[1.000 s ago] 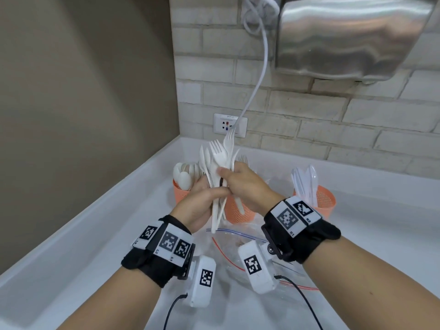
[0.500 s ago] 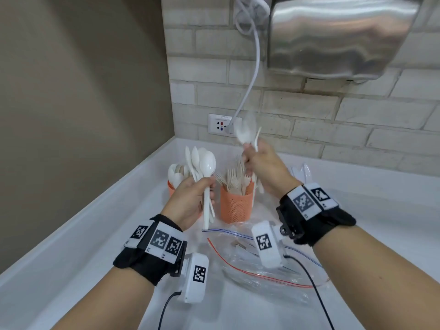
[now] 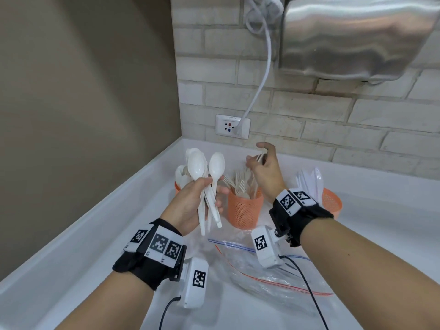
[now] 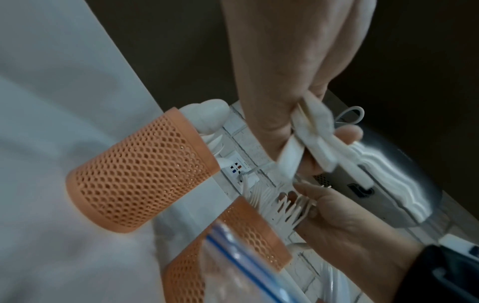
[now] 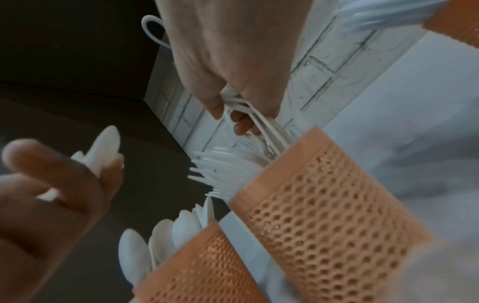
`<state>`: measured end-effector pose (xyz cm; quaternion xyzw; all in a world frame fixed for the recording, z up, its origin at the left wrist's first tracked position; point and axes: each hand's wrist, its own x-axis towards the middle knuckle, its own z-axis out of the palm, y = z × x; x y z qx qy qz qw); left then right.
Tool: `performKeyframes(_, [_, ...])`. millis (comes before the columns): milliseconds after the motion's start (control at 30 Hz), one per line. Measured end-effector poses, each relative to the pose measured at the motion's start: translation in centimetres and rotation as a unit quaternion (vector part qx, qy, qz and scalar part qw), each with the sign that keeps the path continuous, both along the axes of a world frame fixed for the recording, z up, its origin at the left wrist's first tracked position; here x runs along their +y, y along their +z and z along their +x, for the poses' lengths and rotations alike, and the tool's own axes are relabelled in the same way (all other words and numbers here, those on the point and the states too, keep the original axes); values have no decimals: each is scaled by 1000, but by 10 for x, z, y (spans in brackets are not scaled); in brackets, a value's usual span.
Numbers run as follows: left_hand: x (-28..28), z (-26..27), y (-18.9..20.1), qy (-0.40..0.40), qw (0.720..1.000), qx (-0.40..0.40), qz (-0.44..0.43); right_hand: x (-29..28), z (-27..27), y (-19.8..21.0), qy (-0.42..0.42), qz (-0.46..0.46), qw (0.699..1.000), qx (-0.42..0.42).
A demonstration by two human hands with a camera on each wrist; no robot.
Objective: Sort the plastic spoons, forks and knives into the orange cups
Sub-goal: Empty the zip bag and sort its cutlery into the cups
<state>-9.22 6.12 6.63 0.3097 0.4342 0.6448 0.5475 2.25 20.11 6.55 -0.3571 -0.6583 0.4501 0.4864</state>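
My left hand (image 3: 209, 189) grips a bunch of white plastic spoons (image 3: 206, 167) by their handles, bowls up, in front of the left orange cup (image 3: 177, 188), which holds more spoons. My right hand (image 3: 258, 159) pinches a few white forks (image 5: 255, 121) by their handles over the middle orange cup (image 3: 245, 209), their heads down among the forks standing there. The right orange cup (image 3: 332, 203) holds knives. In the left wrist view the left hand's fingers (image 4: 347, 133) wrap the spoon handles (image 4: 305, 143). The spoon cup (image 4: 140, 174) stands beside them.
A clear zip bag (image 3: 266, 275) lies on the white counter (image 3: 83, 234) between my wrists and the cups. A brick wall with a socket (image 3: 232, 126) and a cable rises behind. A steel hand dryer (image 3: 357, 36) hangs at the upper right. A brown wall closes the left side.
The right hand pulled the forks out of the mixed bundle, lifted them, then lowered them into the middle cup. The left hand kept the spoons and shifted slightly left.
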Motion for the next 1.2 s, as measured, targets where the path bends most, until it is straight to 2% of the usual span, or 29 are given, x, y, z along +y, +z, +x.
performKeyframes(133, [-2, -3, -3, -12, 1000, -2, 6, 1, -4, -2, 30, -32, 996, -77])
performKeyframes(233, [-3, -3, -3, -43, 999, -26, 9, 0, -1, 6, 48, -76, 991, -104])
performKeyframes(333, [-4, -5, -4, -61, 998, -29, 15, -2, 3, 12, 48, -85, 977, -190])
performKeyframes(400, [-6, -6, -3, -67, 997, -18, 23, -5, 1, 13, 12, -26, 979, -201])
performKeyframes(467, [-8, -7, -2, -69, 997, -7, 26, -11, -1, 19, -50, 94, 985, -136])
performKeyframes(533, [-8, -9, -2, -68, 997, 1, 29, -20, -4, 29, -67, 188, 976, -87])
performKeyframes(567, [-7, -10, -3, -69, 997, -2, 34, -25, -6, 34, -36, 196, 977, -75])
performKeyframes(633, [-7, -10, -3, -79, 995, -4, 53, -36, -10, 42, 82, 116, 986, -89])
performKeyframes(733, [-8, -6, -5, -88, 994, 29, 62, -45, -13, 44, 246, -37, 957, -147])
performKeyframes(800, [-8, -3, -6, -83, 994, 38, 56, -46, -11, 42, 290, -70, 944, -140])
performKeyframes(867, [-8, 0, -5, -73, 995, 49, 44, -45, -8, 43, 266, -79, 951, -138])
performKeyframes(933, [-8, 4, -3, -66, 995, 71, 33, -45, -8, 45, 198, -60, 966, -157])
performKeyframes(1033, [-5, 12, 1, -56, 992, 103, 38, -43, -8, 50, 89, 14, 983, -161])
performKeyframes(1200, [3, 13, 2, -27, 990, 127, 48, -34, 0, 68, -41, 135, 984, -108])
